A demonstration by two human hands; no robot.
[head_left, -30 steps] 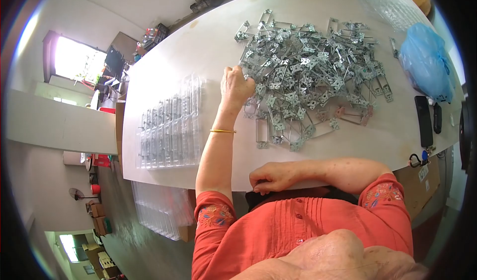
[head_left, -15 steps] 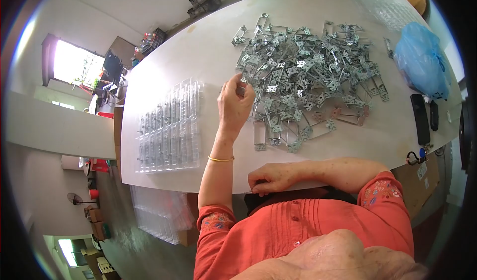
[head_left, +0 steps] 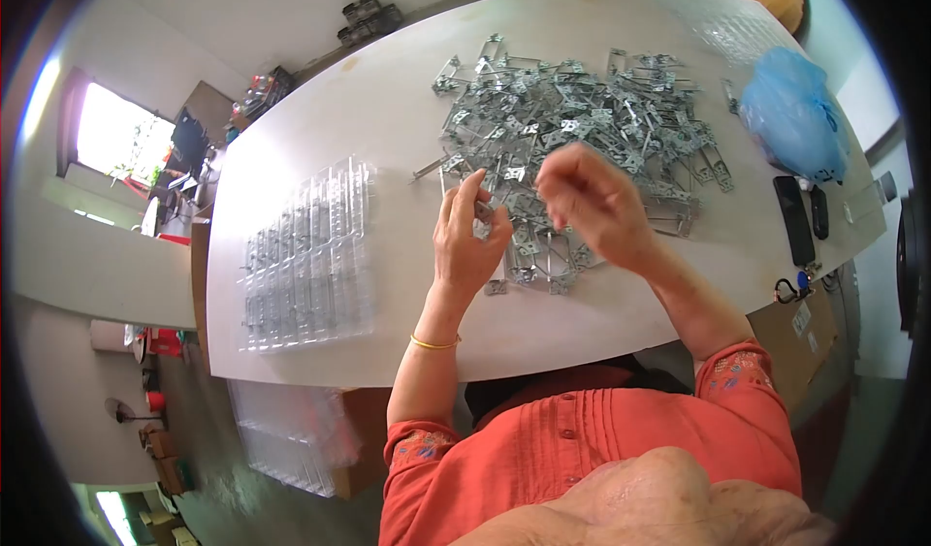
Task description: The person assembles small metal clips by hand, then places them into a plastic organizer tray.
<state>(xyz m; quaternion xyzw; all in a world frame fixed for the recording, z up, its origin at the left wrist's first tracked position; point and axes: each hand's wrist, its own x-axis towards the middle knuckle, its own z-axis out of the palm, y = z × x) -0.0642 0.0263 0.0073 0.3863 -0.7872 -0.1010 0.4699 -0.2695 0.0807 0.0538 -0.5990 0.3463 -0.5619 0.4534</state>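
Note:
A heap of grey metal brackets point(head_left: 582, 110), each with thin rods and small perforated end plates, lies on the table. At the heap's near left edge is my left hand point(head_left: 467, 245), wearing a gold bangle. Its thumb and fingers are closed around a small grey part of a metal bracket point(head_left: 483, 214); the rest of that bracket cannot be told apart from the heap. My right hand point(head_left: 601, 207) hovers over the near side of the heap, fingers curled in. Whatever may be in those fingers is hidden.
A clear plastic tray point(head_left: 310, 255) with metal pieces in its rows lies to the left. On the right are a blue plastic bag point(head_left: 795, 114), a black phone point(head_left: 793, 221) and keys point(head_left: 793, 286). More clear trays point(head_left: 291, 434) sit below the table's edge.
My right hand has risen from the table's front edge to above the heap, close to my left hand. My left hand has come slightly nearer to me. The whole view has shifted a little.

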